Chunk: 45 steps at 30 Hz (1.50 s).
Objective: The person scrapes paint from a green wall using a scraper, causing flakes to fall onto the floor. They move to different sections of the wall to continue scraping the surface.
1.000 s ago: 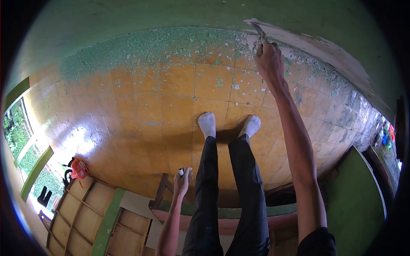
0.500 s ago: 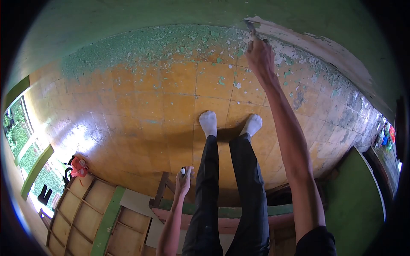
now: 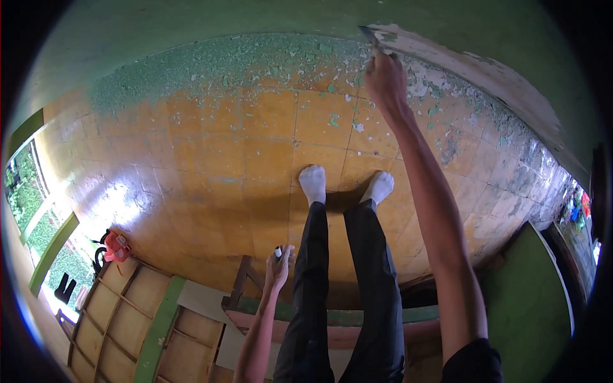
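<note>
My right hand [image 3: 387, 80] reaches far forward, its fingers wrapped around the handle of a scraper [image 3: 368, 34]. The blade meets the green wall [image 3: 274, 18] at the left end of a pale stripped patch [image 3: 447, 51]. Flakes of green and white paint [image 3: 255, 60] lie thick on the floor along the wall's foot. Down beside my left leg, my left hand [image 3: 277, 271] is closed around a small object with a white end [image 3: 278, 252]; its kind does not show.
Orange floor tiles [image 3: 211, 166] surround my feet in white socks [image 3: 313, 182]. Behind me stand a low bench-like piece [image 3: 287, 329] and wooden framed panels [image 3: 115, 306]. A red item [image 3: 117, 246] sits at the left by the bright opening. A green board [image 3: 530, 287] leans at the right.
The scraper has shifted slightly left and up along the wall with my right hand. My left hand has moved a little right and up, still closed on the small object.
</note>
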Tool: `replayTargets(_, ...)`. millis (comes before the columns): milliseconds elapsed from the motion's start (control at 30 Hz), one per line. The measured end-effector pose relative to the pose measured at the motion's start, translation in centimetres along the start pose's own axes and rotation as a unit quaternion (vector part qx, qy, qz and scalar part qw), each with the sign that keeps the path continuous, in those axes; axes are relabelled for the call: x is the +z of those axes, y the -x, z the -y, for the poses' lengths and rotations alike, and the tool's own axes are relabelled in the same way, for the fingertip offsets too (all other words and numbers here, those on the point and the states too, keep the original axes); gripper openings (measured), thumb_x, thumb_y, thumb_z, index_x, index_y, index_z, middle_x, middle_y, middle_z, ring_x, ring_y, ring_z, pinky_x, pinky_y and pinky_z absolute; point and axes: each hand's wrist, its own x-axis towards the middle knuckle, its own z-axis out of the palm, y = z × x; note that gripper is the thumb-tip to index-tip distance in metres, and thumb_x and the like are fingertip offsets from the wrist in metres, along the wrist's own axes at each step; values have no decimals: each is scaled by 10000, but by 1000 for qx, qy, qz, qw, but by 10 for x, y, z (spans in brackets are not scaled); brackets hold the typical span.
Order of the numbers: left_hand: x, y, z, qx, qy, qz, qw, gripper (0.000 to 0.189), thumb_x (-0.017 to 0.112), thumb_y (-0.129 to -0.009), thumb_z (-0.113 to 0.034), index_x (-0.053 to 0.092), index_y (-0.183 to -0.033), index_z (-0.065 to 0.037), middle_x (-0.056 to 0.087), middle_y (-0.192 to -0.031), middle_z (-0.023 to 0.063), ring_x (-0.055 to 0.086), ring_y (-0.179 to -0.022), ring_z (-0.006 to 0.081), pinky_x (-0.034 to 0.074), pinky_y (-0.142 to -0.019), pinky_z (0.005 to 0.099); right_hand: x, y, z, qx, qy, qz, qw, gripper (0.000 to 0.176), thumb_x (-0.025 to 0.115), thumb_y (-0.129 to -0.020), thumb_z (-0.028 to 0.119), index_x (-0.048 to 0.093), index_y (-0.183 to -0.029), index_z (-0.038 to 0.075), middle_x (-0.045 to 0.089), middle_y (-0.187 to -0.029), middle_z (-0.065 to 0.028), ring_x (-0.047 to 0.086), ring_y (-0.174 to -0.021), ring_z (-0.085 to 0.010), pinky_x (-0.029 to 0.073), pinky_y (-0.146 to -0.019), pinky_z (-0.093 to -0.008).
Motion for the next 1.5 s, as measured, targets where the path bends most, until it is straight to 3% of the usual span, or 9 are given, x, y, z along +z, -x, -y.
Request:
replayTargets(100,-5,-2,0,-13,10,-21,1000,363,571,-921,-391,663,-993,-48,654,-805,47,614,-676,118,435,-568,266,6,-14,2,26,29,76,996,381,487,-910,118,564,-1277,49,621,-960,-257,641,-832,-360,504,-707,-462)
replayTargets(367,-10,-5,-1,-15,-4,-7,1000,376,562,-928,-399,664,-1015,-47,657,-824,53,614,-688,118,439,-571,266,-9,23,4,0,56,-21,998,385,511,-924,128,545,-1296,33,596,-967,-232,628,-775,-332,514,-702,-458)
replayTargets(633,-15,-5,8,-26,-25,0,999,378,521,-942,-425,667,-1008,-82,657,-839,39,621,-690,120,455,-586,273,-24,-17,-18,24,71,41,996,368,479,-910,187,587,-1244,79,646,-1051,-229,616,-995,-386,486,-838,-491)
replayTargets(733,-19,-6,11,-8,-53,2,999,380,523,-948,-427,665,-1011,-80,656,-836,42,621,-695,121,460,-586,269,-9,-25,-15,-1,68,31,997,301,513,-845,65,614,-1115,-25,674,-887,-229,655,-846,-388,520,-799,-495)
replayTargets(833,-18,-3,7,-31,5,-14,999,361,579,-916,-406,668,-967,-60,645,-795,32,603,-676,107,447,-569,265,-27,-1,-17,29,33,24,999,359,479,-899,150,591,-1225,51,648,-1033,-233,621,-972,-384,485,-843,-483)
replayTargets(1033,-19,-7,11,-12,-19,-17,1000,357,578,-919,-395,667,-973,-53,654,-809,44,606,-671,111,450,-575,267,-5,-14,-16,-27,52,4,998,358,517,-855,47,592,-1200,-10,646,-763,-232,673,-745,-330,557,-683,-447)
replayTargets(1133,-16,-5,4,-24,-43,-9,999,367,533,-936,-416,660,-1002,-78,659,-835,58,628,-701,133,471,-587,276,-31,15,-1,12,-13,-24,1000,364,490,-893,137,569,-1235,39,639,-937,-262,631,-914,-394,497,-807,-493)
replayTargets(1333,-8,-4,-6,0,-25,-12,1000,352,589,-912,-394,665,-982,-57,645,-801,32,600,-669,107,438,-567,264,22,-27,-13,44,50,88,994,337,494,-887,138,590,-1188,20,641,-942,-262,645,-833,-398,519,-779,-486)
replayTargets(1500,-5,-9,-1,-19,-52,6,998,386,534,-936,-446,657,-987,-84,646,-826,36,618,-711,122,459,-594,273,-20,8,-13,40,-3,2,999,410,486,-901,124,550,-1301,59,622,-1016,-261,629,-893,-388,509,-785,-466)
